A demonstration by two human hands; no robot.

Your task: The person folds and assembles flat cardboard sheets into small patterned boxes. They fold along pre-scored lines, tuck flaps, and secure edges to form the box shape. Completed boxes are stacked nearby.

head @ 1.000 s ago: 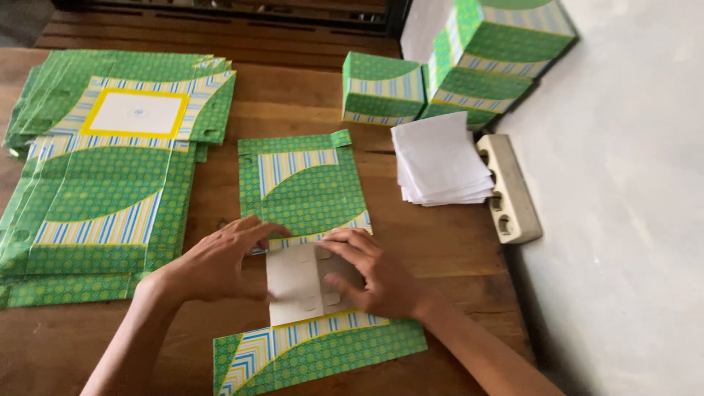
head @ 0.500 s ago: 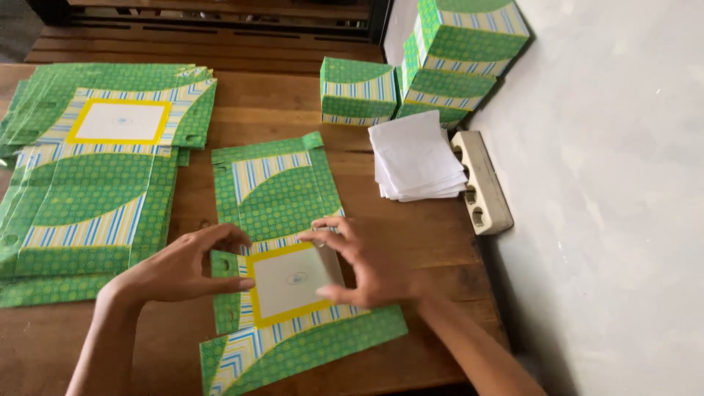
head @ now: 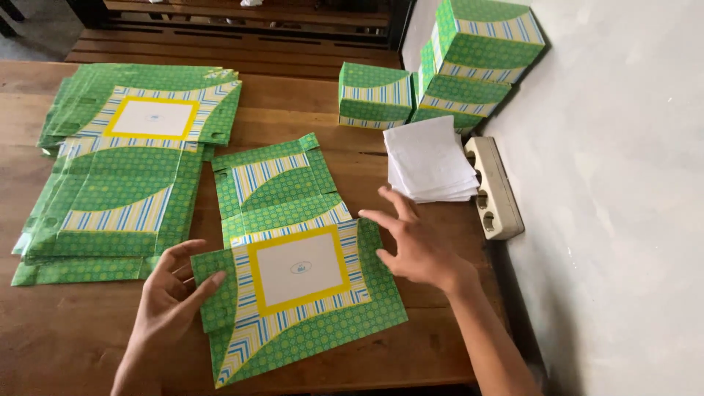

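a flat green patterned cardboard box blank with a yellow-framed white panel (head: 299, 293) is found lying on the wooden table (head: 66, 337), touched at its left edge by the open-fingered left hand (head: 170, 297), the right hand (head: 414, 246) spread open just above its right edge.

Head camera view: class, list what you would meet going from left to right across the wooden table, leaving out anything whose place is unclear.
Stack of flat green box blanks → left hand → unfolded box blank with the yellow frame → right hand → pile of white paper sheets → beige power strip.
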